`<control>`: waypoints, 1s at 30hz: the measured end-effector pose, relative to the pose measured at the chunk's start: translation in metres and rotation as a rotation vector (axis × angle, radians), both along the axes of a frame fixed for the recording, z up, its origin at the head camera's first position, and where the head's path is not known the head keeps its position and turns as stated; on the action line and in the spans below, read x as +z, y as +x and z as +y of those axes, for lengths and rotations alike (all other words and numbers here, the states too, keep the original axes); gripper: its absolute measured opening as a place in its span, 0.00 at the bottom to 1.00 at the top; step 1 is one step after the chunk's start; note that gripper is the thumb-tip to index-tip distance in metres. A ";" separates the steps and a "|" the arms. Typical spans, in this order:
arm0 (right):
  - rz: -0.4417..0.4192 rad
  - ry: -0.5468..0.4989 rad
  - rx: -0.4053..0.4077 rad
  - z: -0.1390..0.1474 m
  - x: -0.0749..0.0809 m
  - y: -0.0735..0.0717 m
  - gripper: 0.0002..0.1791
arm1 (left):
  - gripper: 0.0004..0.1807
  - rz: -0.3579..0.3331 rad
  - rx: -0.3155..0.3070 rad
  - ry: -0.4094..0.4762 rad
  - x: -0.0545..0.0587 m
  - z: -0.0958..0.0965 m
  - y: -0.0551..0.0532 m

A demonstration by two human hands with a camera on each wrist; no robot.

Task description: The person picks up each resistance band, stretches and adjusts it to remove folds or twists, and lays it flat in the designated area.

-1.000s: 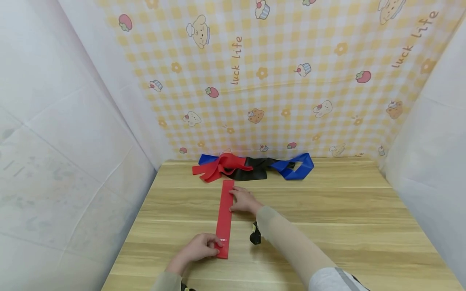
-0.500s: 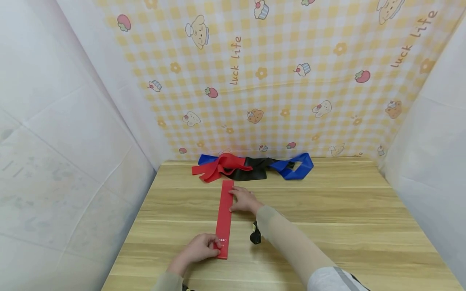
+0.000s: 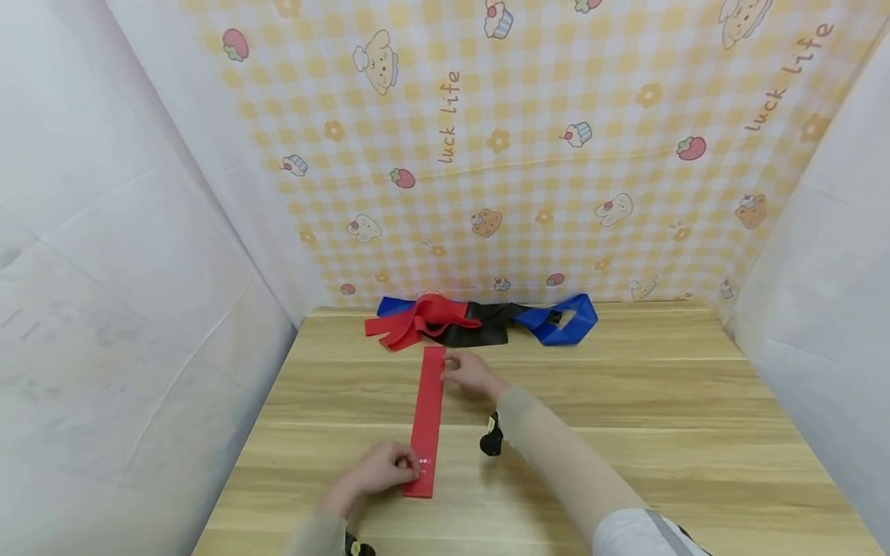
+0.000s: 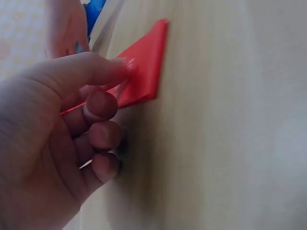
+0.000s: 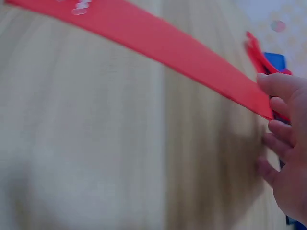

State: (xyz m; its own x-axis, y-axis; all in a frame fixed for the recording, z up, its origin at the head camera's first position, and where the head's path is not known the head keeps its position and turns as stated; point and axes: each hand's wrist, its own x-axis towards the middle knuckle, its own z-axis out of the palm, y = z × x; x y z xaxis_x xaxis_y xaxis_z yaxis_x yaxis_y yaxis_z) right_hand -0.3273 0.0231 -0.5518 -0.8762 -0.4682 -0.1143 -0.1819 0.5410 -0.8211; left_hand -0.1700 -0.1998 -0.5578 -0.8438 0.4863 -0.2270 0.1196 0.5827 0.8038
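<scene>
A red resistance loop band (image 3: 428,409) lies flat and straight on the table, long side running away from me, white dots printed near its close end. At that close end my left hand (image 3: 384,468) pinches the left edge; in the left wrist view its thumb (image 4: 96,71) lies over the printed part, the other fingers curled. My right hand (image 3: 474,374) is at the far right corner, with thumb and index finger pinching it. The right wrist view shows that thumb (image 5: 276,85) at the band's end and the remaining fingers loosely bent beside it.
Behind the flat band, a loose pile of bands rests along the back of the wooden table (image 3: 626,401): a red one (image 3: 438,309), a black one (image 3: 490,324) and blue ones (image 3: 566,320). A patterned yellow curtain (image 3: 501,177) hangs behind, white sheets at both sides.
My right hand has slid away along the band's right edge to its far corner, its fingers drawn closer together. The left hand has shifted slightly at the close end; the near end moved slightly left.
</scene>
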 end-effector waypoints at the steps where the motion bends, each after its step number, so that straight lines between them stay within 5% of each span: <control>1: -0.022 -0.048 -0.034 0.003 0.002 -0.003 0.26 | 0.02 0.013 0.006 0.010 0.001 -0.002 -0.005; 4: -0.039 -0.123 -0.140 0.013 0.004 -0.014 0.27 | 0.03 0.038 0.083 0.064 0.004 -0.009 -0.023; 10: -0.113 -0.213 -0.322 0.034 0.011 -0.029 0.32 | 0.09 -0.005 0.367 0.229 0.005 -0.023 -0.064; 17: -0.223 -0.271 -0.307 0.046 0.010 -0.043 0.33 | 0.17 -0.102 0.582 0.335 0.012 -0.033 -0.105; 21: -0.275 -0.301 -0.276 0.046 0.012 -0.046 0.33 | 0.26 -0.163 0.604 0.346 0.016 -0.038 -0.122; 30: -0.347 -0.254 -0.302 0.047 0.017 -0.048 0.36 | 0.35 -0.208 0.541 0.192 0.020 -0.038 -0.146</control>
